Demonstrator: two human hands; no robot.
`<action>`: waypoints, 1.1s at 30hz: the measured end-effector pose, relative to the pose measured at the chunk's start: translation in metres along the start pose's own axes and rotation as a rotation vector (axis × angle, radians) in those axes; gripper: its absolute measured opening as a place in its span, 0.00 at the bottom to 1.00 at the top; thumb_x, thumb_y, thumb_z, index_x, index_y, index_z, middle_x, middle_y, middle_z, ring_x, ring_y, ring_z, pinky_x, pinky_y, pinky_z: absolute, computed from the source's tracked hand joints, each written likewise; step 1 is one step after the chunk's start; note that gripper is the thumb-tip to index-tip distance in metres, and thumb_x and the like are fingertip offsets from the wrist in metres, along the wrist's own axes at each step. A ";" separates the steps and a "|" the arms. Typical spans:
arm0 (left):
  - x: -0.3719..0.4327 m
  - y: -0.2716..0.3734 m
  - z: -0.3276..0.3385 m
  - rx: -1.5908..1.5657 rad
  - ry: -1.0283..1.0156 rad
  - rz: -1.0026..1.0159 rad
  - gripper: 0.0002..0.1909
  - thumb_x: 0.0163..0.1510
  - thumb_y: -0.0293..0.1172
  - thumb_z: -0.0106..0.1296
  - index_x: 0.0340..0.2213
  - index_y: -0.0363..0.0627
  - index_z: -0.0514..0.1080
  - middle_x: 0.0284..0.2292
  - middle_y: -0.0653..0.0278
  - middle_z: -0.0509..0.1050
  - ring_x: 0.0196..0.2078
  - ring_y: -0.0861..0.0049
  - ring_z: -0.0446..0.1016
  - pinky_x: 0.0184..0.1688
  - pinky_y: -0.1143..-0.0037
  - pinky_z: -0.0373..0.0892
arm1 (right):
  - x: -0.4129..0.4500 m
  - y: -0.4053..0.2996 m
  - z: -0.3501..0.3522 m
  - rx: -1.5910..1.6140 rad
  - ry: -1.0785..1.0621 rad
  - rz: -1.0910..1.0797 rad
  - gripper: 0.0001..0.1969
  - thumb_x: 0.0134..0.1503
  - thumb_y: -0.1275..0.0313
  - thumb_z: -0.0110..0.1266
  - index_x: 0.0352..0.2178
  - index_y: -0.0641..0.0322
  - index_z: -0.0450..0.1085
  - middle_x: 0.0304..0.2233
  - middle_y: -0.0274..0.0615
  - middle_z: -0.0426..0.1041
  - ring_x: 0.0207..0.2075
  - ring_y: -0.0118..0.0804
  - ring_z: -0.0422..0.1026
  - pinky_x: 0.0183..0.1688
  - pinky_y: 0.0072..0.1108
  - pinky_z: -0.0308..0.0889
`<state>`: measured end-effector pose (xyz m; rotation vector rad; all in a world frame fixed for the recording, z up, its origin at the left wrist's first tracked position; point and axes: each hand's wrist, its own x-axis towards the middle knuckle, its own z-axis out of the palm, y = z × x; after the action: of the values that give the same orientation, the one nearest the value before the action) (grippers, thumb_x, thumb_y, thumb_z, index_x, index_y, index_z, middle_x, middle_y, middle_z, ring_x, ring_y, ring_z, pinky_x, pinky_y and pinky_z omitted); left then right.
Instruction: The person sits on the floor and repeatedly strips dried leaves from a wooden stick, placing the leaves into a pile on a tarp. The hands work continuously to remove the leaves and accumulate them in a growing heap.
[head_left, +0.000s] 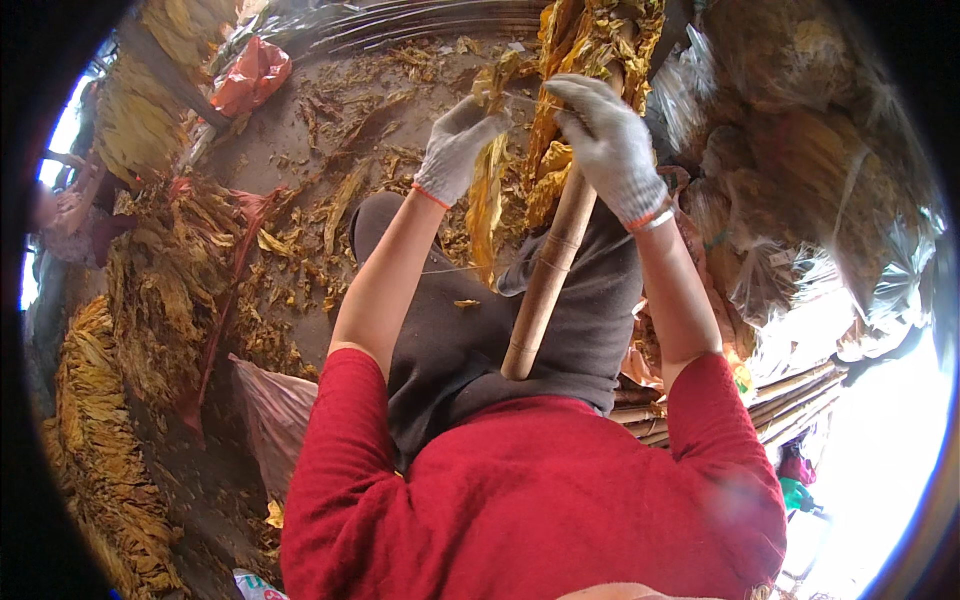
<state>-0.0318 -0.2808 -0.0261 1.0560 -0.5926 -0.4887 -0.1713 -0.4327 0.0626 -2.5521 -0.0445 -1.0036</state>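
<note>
My left hand (463, 146), in a white knit glove with an orange cuff, pinches a small bunch of dried yellow-brown leaves (487, 210), likely tobacco, which hangs down below it. A thin string (529, 99) stretches from this bunch to the fingers of my right hand (606, 142), gloved the same way and slightly blurred. Under my right wrist passes a bamboo pole (553, 262), its near end over my lap. More dried leaves (551, 161) hang along the pole's far part, partly hidden by my right hand. Another stretch of string (454, 270) crosses above my leg.
Leaf scraps litter the floor (247, 161). Heaps of dried leaves (105, 442) lie at left, beside a red plastic bag (251, 75). Clear plastic bags of leaves (795, 142) crowd the right, above bamboo poles (795, 401). Another person (75, 210) is at far left.
</note>
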 end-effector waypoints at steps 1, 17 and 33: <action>0.000 0.004 0.002 0.041 -0.003 0.017 0.14 0.55 0.25 0.60 0.44 0.39 0.76 0.39 0.66 0.79 0.41 0.80 0.76 0.48 0.76 0.71 | 0.005 0.006 0.012 -0.067 -0.021 -0.061 0.17 0.56 0.74 0.58 0.47 0.67 0.73 0.47 0.48 0.75 0.47 0.44 0.76 0.53 0.28 0.70; 0.002 -0.013 0.035 1.147 -0.132 0.610 0.13 0.52 0.32 0.59 0.40 0.43 0.77 0.34 0.58 0.77 0.34 0.64 0.77 0.37 0.69 0.72 | 0.037 0.027 -0.023 0.121 -0.136 0.072 0.12 0.55 0.64 0.60 0.36 0.62 0.78 0.32 0.44 0.80 0.33 0.36 0.79 0.38 0.24 0.72; -0.003 0.022 -0.014 0.177 -0.132 0.036 0.20 0.45 0.31 0.68 0.39 0.45 0.72 0.34 0.72 0.74 0.33 0.86 0.72 0.40 0.77 0.72 | -0.043 0.001 -0.029 0.061 0.179 0.036 0.04 0.45 0.75 0.63 0.26 0.55 0.77 0.36 0.38 0.75 0.42 0.40 0.73 0.49 0.29 0.66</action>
<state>-0.0230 -0.2601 -0.0118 1.1846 -0.7819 -0.4835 -0.2217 -0.4398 0.0529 -2.3897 0.0201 -1.1934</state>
